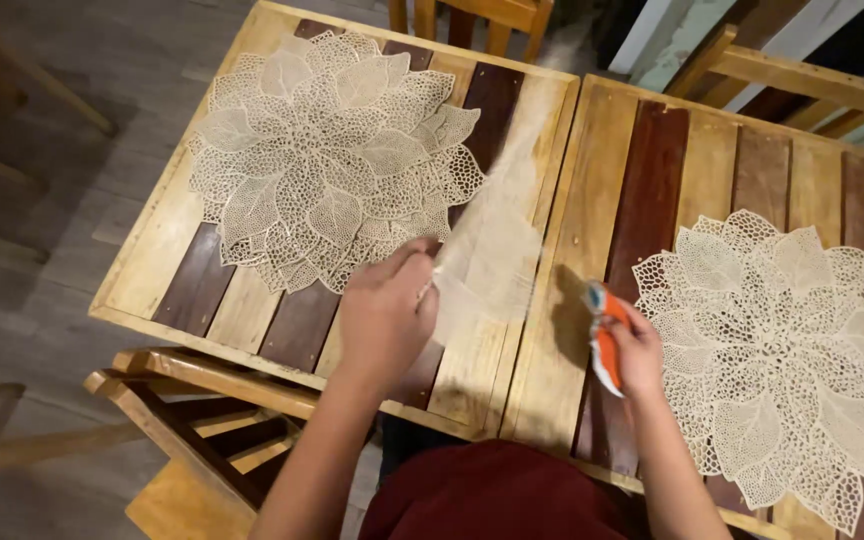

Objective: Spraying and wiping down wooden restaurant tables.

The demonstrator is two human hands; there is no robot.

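Desks first: I see two slatted wooden desks pushed side by side, the left desk (252, 300) and the right desk (652, 150), and I take the seam between them as my landmark. Left of the seam lies a cream lace placemat (332, 160) shaped like a leafy flower; a matching placemat (792, 350) lies right of it, both flat. Chairs ring the desks, one wooden chair (202, 420) tucked under the near edge. Just left of the seam, my left hand (384, 315) has its fingers pinching a pale cloth (487, 260), blurred as if mid-swipe over the slats. Just right of the seam, my right hand (637, 350) has fingers wrapped around an orange-and-white bottle (604, 345). My guess: wiping is underway near the seam; I cannot tell how much surface is done.
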